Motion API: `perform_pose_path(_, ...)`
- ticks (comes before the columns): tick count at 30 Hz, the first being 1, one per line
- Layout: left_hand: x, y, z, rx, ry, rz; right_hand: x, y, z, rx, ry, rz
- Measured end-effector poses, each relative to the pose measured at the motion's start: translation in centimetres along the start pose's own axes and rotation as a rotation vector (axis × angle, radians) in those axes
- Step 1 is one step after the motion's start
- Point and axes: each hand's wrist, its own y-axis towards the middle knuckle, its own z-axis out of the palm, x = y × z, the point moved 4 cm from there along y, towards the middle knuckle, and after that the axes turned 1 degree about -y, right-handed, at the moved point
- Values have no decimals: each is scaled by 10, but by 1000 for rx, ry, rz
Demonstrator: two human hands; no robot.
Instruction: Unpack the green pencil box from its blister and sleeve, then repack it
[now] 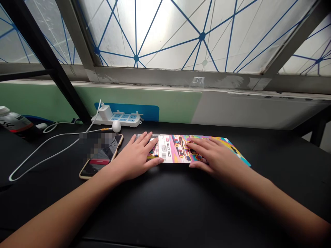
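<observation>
A long, flat, colourful pencil box (178, 148) lies on the black table, with "PENCIL BOX" printed on its white label and a skateboard drawn beside it. My left hand (139, 153) rests on its left end, palm down, fingers stretched out and slightly spread. On the right part lies my right hand (216, 155), also flat, with its fingers extended over the printed picture. Both hands touch the box from above without gripping it. Parts of its surface are hidden under my fingers.
Left of the box lies a phone (103, 156). Behind it are a white power strip (126, 120) with a plugged-in charger (105, 112) and a looping white cable (38, 146). A bottle (17, 124) stands far left. The wall and window rise behind the black table (165, 206).
</observation>
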Motion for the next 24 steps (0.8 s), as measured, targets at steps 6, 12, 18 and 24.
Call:
perform_pose_path(6,2,0,0,-5,13,-4,10,3,19,100,28,-8)
perform_pose_path(12,3,-1,-2,19,-7,-22,-33,-16,-2,156,23,67)
perform_pose_path(18,4,-2,-4,14,7,-49,-17,-9,10,40,-18,63)
perform_pose_path(24,15,0,-2,-4,55,-64,13,6,31,10,33,9)
